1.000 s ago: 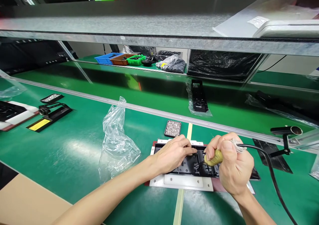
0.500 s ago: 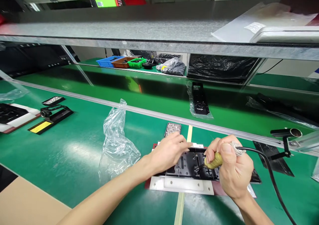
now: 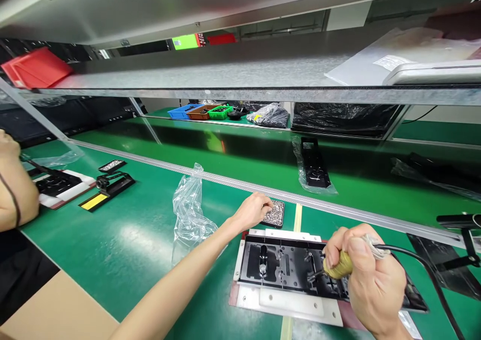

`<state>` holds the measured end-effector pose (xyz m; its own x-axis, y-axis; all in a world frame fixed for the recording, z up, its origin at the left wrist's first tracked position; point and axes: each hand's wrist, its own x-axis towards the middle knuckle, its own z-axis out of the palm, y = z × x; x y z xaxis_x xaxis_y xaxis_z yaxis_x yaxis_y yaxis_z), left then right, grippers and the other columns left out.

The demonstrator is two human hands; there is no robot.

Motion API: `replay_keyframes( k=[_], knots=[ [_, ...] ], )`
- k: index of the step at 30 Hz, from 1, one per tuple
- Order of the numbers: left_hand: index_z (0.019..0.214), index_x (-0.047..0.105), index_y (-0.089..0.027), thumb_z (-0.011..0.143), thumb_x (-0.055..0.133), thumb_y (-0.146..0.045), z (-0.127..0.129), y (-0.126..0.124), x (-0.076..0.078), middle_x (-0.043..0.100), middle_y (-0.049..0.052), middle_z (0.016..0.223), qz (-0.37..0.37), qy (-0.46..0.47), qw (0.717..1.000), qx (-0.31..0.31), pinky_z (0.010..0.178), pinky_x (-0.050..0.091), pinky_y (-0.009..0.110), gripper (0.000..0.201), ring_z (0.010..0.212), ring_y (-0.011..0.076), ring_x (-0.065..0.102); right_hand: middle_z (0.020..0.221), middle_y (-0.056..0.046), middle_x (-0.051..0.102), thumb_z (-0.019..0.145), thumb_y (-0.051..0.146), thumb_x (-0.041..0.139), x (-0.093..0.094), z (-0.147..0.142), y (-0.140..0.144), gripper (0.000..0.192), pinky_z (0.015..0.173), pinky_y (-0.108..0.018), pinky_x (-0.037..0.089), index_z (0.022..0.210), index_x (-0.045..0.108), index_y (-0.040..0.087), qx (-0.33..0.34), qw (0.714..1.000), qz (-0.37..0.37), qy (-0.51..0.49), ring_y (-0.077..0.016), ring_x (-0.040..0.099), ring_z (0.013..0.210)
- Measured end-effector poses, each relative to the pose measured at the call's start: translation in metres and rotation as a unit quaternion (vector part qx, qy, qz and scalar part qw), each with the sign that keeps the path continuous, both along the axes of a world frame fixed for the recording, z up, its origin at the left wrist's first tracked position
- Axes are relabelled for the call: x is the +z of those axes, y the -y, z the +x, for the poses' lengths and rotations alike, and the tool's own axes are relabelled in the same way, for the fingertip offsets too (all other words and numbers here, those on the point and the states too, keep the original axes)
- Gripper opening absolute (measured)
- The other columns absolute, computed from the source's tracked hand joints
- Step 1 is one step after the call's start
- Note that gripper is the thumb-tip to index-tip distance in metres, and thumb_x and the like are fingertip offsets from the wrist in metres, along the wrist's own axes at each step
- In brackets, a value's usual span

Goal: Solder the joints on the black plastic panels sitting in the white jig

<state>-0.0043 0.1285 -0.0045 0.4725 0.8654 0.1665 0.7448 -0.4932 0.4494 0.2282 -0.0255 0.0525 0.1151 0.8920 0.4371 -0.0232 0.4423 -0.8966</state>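
Observation:
My left hand (image 3: 252, 212) reaches to a small dark tray (image 3: 276, 213) full of tiny metal pieces that look like screws. Its fingers are pinched together at the tray's left side; whatever lies between them is too small to make out. My right hand (image 3: 378, 282) wraps round a corded electric screwdriver (image 3: 338, 267) with a yellowish wrapped grip. The tool points left and down over a long black housing (image 3: 291, 265), its tip close to the housing's middle. White blocks of a fixture (image 3: 285, 301) border the housing. A shiny cylindrical part stands out at the housing's left end.
Crumpled clear plastic (image 3: 191, 214) lies left of the fixture. Farther left are a black bracket (image 3: 108, 187) and a co-worker's arm (image 3: 17, 194). A bagged black part (image 3: 314, 164) lies beyond the metal rail. At right stands a black stand (image 3: 464, 239); a shelf (image 3: 225, 76) spans above.
My left hand has moved from over the housing back to the screw tray. My right hand keeps its grip on the screwdriver. The view has shifted, bringing a co-worker's arm in at left.

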Motion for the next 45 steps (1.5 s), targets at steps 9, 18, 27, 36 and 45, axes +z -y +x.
replay_keyframes(
  k=[9, 18, 27, 36, 45],
  knots=[
    [0.08, 0.07, -0.018, 0.089, 0.058, -0.005, 0.013, -0.007, -0.007, 0.07, 0.004, 0.084, 0.03, -0.037, 0.999, -0.007, 0.092, 0.048, 0.033, 0.02, 0.088, 0.0215, 0.062, 0.068, 0.0, 0.056, 0.106, 0.034, 0.045, 0.001, -0.004, 0.002, 0.026, 0.048, -0.026, 0.042, 0.083, 0.048, 0.022, 0.004, 1.0, 0.002, -0.005, -0.0128, 0.054, 0.057],
    [0.076, 0.067, -0.016, 0.086, 0.055, -0.003, 0.021, -0.007, -0.007, 0.068, 0.007, 0.084, 0.036, -0.056, 0.998, -0.003, 0.087, 0.05, 0.033, 0.02, 0.089, 0.0234, 0.06, 0.068, 0.0, 0.056, 0.106, 0.033, 0.046, 0.003, -0.001, 0.0, 0.026, 0.046, -0.025, 0.041, 0.083, 0.048, 0.022, 0.008, 1.0, -0.001, -0.012, -0.0123, 0.054, 0.056],
    [0.086, 0.07, -0.014, 0.089, 0.056, -0.008, 0.016, 0.008, 0.027, 0.07, 0.006, 0.082, -0.011, 0.013, 1.0, 0.01, 0.08, 0.052, 0.029, 0.016, 0.085, 0.0207, 0.064, 0.066, 0.0, 0.057, 0.105, 0.035, 0.048, 0.009, -0.003, -0.002, 0.026, 0.046, -0.026, 0.041, 0.083, 0.05, 0.021, 0.002, 1.0, 0.015, -0.007, -0.0126, 0.053, 0.054],
    [0.094, 0.076, -0.02, 0.101, 0.056, -0.025, -0.007, 0.101, 0.061, 0.075, 0.004, 0.095, -0.058, 0.107, 0.991, -0.053, 0.082, 0.053, 0.032, 0.022, 0.092, 0.0203, 0.064, 0.066, 0.0, 0.057, 0.104, 0.036, 0.051, 0.017, -0.009, 0.001, 0.03, 0.05, -0.03, 0.042, 0.078, 0.055, 0.02, -0.03, 0.999, 0.005, 0.015, -0.0139, 0.055, 0.055],
    [0.091, 0.078, -0.022, 0.104, 0.059, -0.028, 0.002, 0.138, 0.026, 0.073, 0.004, 0.094, 0.076, 0.086, 0.985, -0.131, 0.085, 0.044, 0.037, 0.024, 0.095, 0.0206, 0.056, 0.067, -0.001, 0.055, 0.104, 0.036, 0.052, 0.021, -0.011, 0.0, 0.035, 0.047, -0.029, 0.043, 0.074, 0.056, 0.02, -0.03, 0.999, 0.004, 0.015, -0.0132, 0.055, 0.054]
  ],
)
